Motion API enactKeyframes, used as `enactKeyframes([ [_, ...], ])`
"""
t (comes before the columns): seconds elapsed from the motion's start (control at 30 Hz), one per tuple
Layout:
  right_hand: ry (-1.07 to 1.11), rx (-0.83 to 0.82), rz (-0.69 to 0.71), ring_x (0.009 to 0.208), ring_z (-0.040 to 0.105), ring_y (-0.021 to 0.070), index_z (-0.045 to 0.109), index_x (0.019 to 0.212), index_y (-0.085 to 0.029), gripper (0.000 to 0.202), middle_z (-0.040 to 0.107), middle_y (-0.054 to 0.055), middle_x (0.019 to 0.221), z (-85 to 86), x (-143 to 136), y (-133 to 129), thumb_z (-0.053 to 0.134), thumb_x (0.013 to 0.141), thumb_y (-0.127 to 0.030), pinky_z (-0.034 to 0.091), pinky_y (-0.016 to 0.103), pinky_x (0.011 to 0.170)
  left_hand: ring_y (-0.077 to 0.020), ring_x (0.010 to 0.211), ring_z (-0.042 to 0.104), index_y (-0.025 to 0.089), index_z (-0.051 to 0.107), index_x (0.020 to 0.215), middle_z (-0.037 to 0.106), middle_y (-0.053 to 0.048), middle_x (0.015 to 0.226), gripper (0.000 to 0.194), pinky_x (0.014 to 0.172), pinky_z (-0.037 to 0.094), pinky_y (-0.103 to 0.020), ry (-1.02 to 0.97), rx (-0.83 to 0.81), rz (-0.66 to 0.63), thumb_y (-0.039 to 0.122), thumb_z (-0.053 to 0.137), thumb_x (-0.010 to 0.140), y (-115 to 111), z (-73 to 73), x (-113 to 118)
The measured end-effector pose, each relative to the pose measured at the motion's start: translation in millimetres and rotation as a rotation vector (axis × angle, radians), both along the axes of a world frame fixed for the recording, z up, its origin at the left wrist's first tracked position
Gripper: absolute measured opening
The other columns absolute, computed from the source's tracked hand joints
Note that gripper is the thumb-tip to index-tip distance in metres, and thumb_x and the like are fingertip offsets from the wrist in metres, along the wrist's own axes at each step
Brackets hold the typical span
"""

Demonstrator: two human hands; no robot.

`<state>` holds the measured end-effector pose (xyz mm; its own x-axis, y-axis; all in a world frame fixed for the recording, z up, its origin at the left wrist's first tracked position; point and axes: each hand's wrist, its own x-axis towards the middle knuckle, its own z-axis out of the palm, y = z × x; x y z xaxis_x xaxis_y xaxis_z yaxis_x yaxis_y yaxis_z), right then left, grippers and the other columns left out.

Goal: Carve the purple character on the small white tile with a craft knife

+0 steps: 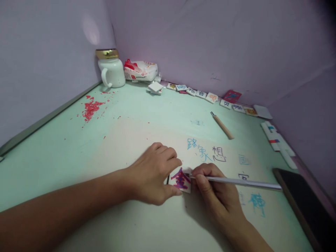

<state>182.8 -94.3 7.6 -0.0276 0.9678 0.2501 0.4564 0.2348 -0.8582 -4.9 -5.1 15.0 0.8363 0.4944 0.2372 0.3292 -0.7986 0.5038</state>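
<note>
A small white square block (pixel 180 180) with a red and purple character on it lies on the pale green table (pixel 65 154). My left hand (pixel 154 173) pinches it by its left and lower edges. My right hand (pixel 212 189) grips a thin silver tool (pixel 244 182) like a pen; its tip touches the block's right edge and its shaft runs off to the right. Blue and purple characters (pixel 206 150) are stamped on the table just beyond the hands.
A white mug with a gold lid (pixel 111 70) and a tissue pack (pixel 140 71) stand in the far corner. A row of stamped white blocks (pixel 207 95) lines the back wall. A wooden-handled tool (pixel 222 125) lies mid-table, red crumbs (pixel 90 108) far left, a dark tablet (pixel 307 206) at right.
</note>
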Motion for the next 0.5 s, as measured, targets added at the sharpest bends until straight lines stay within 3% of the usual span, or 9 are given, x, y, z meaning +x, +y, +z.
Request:
enactKeyframes([
  [0.3,0.120,-0.096,-0.085,0.058,0.050,0.0132,0.057,0.081,-0.023,0.023,0.053,-0.002,0.066,-3.1,3.6,-0.3,0.046,0.099,-0.033,0.038,0.025,0.053,-0.0227,0.084,0.054,0.015,0.063,0.096,0.057,-0.007,0.092,0.038,0.086,0.038,-0.041,0.008,-0.010,0.004,0.040,0.077,0.071,0.1,1.6,0.2],
  [0.5,0.052,-0.028,-0.035,0.058,0.050,0.0122,0.056,0.082,-0.024,0.019,0.055,-0.003,0.067,-0.5,-0.3,0.9,0.048,0.098,-0.029,0.036,0.024,0.052,-0.0226,0.084,0.053,0.016,0.062,0.096,0.058,-0.008,0.093,0.037,0.085,0.038,-0.040,0.003,-0.001,0.004,0.039,0.076,0.072,-0.7,0.3,0.3],
])
